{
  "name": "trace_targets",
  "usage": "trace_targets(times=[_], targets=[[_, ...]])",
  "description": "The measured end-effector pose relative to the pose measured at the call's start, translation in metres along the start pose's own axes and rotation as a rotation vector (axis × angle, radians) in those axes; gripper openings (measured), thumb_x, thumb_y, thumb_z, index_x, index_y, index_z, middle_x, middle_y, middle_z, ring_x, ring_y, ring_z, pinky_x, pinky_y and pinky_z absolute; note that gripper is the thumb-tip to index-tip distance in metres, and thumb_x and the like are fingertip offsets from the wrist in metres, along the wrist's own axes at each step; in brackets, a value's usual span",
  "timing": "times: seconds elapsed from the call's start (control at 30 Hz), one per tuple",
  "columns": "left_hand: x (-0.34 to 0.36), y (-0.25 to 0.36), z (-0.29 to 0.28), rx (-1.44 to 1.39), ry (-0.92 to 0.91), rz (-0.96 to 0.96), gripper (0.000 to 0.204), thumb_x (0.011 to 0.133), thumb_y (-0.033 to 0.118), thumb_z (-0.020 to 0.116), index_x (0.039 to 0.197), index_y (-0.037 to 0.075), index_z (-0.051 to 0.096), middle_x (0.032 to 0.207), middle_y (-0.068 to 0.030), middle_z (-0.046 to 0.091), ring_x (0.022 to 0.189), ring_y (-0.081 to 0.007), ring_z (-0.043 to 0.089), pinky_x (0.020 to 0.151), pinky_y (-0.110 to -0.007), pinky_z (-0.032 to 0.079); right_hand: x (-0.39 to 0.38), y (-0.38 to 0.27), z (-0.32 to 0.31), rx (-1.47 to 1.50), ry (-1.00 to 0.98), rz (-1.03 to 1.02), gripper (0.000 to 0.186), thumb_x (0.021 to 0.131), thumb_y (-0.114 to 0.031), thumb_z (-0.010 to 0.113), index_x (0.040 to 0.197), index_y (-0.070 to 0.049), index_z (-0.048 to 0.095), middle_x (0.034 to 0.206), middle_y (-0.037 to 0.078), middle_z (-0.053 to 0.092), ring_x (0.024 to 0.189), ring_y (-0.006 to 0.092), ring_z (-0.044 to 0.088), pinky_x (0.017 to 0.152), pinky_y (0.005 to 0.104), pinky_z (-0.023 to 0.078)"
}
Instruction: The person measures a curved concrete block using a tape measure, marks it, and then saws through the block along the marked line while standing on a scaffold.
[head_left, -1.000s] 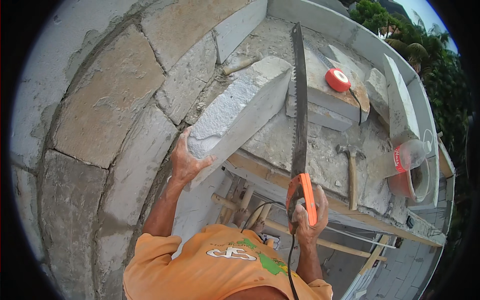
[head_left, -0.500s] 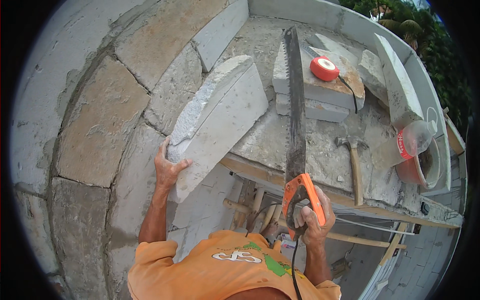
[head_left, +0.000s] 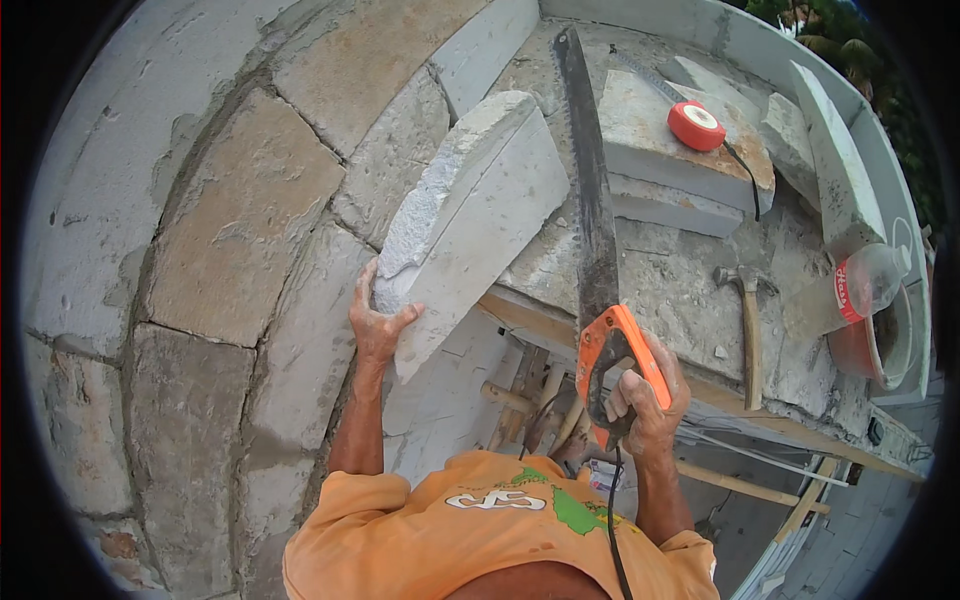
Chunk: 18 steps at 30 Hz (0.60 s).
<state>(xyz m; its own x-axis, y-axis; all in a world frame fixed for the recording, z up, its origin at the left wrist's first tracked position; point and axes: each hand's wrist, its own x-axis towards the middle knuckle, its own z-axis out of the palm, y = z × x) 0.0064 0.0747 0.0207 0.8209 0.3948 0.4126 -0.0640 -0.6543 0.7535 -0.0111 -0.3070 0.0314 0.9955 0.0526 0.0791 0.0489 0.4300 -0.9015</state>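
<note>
My left hand (head_left: 381,322) grips the near end of a pale grey block (head_left: 490,215), thumb on its smooth face and fingers at the edge. A rough, chipped white strip runs along the block's left side. The block leans against the stone wall and overhangs the ledge at its near end. My right hand (head_left: 655,398) is wrapped round the orange handle of a handsaw (head_left: 598,210). Its dark toothed blade points away from me, upright in the view, teeth on the left, just right of the block. Where the blade passes the block's far corner, I cannot tell whether they touch.
Right of the saw, a red tape measure (head_left: 696,126) lies on stacked block pieces (head_left: 680,165). A hammer (head_left: 748,335) rests on the dusty ledge (head_left: 680,290). Beyond it are a clear plastic bottle (head_left: 865,283) and a bucket (head_left: 890,350). Bamboo poles (head_left: 745,487) cross below.
The whole view has shifted, so the scene sits further right. The saw has come left towards the block and slightly forward. My left hand keeps its hold on the block.
</note>
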Motion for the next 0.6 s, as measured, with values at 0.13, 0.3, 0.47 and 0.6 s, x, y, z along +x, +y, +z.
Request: trace_targets(times=[0.13, 0.3, 0.47, 0.6], targets=[[0.016, 0.001, 0.010, 0.001, 0.022, 0.063, 0.095, 0.059, 0.023, 0.085, 0.139, -0.010, 0.044, 0.136, -0.0254, 0.051, 0.130, -0.0345, 0.047, 0.112, -0.042, 0.035, -0.003, -0.009, 0.003, 0.139, 0.007, 0.104, 0.054, 0.091, -0.010, 0.068, 0.136, 0.007, 0.046, 0.079, 0.007, 0.059, 0.054, 0.0095, 0.052, 0.046, 0.0255, 0.043], [0.046, -0.013, 0.015, -0.034, 0.018, 0.089, 0.094, 0.060, 0.021, 0.084, 0.139, -0.009, 0.043, 0.135, -0.0237, 0.051, 0.129, -0.0335, 0.046, 0.113, -0.042, 0.033, -0.003, -0.012, 0.003, 0.214, 0.011, 0.106, 0.053, 0.091, -0.009, 0.067, 0.136, 0.007, 0.046, 0.080, 0.009, 0.059, 0.053, 0.0106, 0.052, 0.045, 0.0265, 0.044], [0.049, -0.023, 0.020, -0.125, 0.007, 0.115, 0.095, 0.062, 0.021, 0.083, 0.141, -0.009, 0.041, 0.135, -0.0234, 0.050, 0.130, -0.0330, 0.045, 0.113, -0.041, 0.032, -0.001, -0.016, 0.014, 0.328, 0.082, 0.163, 0.053, 0.090, -0.015, 0.067, 0.136, 0.003, 0.047, 0.062, -0.001, 0.043, 0.047, 0.0082, 0.041, 0.042, 0.0254, 0.040], [0.046, -0.017, 0.018, -0.008, -0.046, 0.129, 0.099, 0.064, 0.031, 0.086, 0.142, -0.009, 0.040, 0.138, -0.0228, 0.048, 0.130, -0.0315, 0.046, 0.113, -0.042, 0.032, -0.001, -0.012, 0.021, 0.364, 0.104, 0.199, 0.052, 0.091, -0.016, 0.066, 0.136, 0.003, 0.047, 0.064, 0.000, 0.043, 0.048, 0.0087, 0.043, 0.042, 0.0257, 0.042]])
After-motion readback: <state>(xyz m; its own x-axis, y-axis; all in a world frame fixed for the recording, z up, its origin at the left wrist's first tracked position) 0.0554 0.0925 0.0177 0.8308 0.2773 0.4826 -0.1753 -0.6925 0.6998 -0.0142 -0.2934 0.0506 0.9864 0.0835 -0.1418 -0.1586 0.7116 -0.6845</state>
